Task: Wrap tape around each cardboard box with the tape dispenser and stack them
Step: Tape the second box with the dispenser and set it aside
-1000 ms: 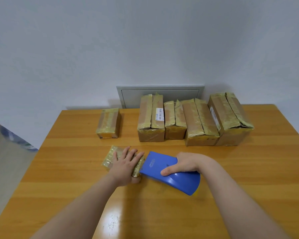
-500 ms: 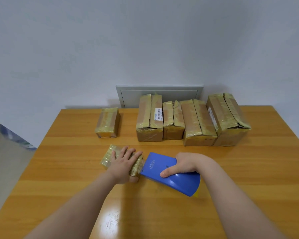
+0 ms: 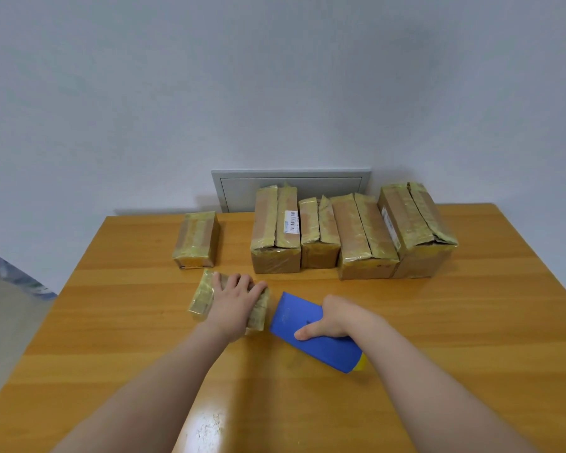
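The person's arms (image 3: 164, 371) are bare as far up as the view shows, smooth and rounded, and the left hand (image 3: 234, 302) and the right hand (image 3: 332, 317) are bare too, with short, plump fingers (image 3: 239, 282).

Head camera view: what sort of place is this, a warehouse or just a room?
Likely a plain room used as a small packing spot, not a warehouse: a wooden table against a bare white wall, a row of taped cardboard boxes, and a blue tape dispenser in the right hand.
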